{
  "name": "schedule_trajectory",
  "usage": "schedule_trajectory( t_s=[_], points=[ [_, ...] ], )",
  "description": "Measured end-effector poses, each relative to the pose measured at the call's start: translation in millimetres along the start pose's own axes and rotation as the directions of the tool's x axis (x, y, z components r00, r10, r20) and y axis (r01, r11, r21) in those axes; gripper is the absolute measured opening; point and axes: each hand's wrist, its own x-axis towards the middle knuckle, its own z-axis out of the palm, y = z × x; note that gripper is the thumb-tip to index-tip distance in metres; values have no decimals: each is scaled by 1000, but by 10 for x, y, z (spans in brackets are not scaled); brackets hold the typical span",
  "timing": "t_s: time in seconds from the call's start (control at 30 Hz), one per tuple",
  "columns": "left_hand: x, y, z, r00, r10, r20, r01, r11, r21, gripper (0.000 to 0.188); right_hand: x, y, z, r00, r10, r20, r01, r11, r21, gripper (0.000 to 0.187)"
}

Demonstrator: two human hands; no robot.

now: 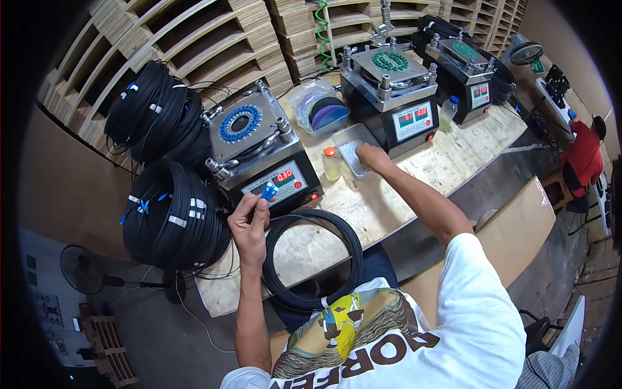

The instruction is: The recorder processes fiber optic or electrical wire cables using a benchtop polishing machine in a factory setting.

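Note:
My left hand [248, 227] is raised before the left machine, its thumb and fingers pinched round blue fibre-optic connectors [269, 190]. Over a clear plastic tray [341, 137] with small pale bits inside is my right hand [372, 157], its fingers curled together and pointing down. Whatever they may grip is too small to make out. A coil of black cable [356, 249] hangs over the table's front edge, close below my left hand. Just left of the tray stands a small bottle with an orange cap [331, 165].
Left, middle and right polishing machines [285, 175] [414, 123] [478, 96] line the wooden table [382, 204]. Black cable coils [175, 214] are stacked at left. A bag of discs [324, 111] lies behind the tray; a blue-capped bottle [448, 111] stands farther right. A person in red [583, 152] is far right.

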Motion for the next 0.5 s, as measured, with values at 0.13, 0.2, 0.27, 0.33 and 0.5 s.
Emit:
schedule_trajectory(
  t_s=[0.13, 0.2, 0.27, 0.33, 0.5],
  points=[
    [-8, -14, -25, 999, -43, 2, 43, 999, -20, 22, 12, 75, -22, 1000, 5, -2, -5, 990, 138, 18],
    [5, -1, 20, 999, -33, 0, 33, 999, -35, 22, -24, 195, 7, 998, -27, -52, 40, 965, 258, 16],
    [7, 5, 14, 1000, -23, -15, 22, 999, -34, 23, -35, 121, -55, 998, -35, -52, 49, 955, 293, 22],
    [-1, -7, 10, 999, -36, -17, 35, 999, -36, 23, -59, 101, -127, 998, -37, -52, 52, 945, 324, 28],
    [-11, -6, -25, 1000, -10, -2, 10, 1000, 19, 22, -161, -39, -391, 998, 15, -68, 28, 811, 584, 37]
  ],
)
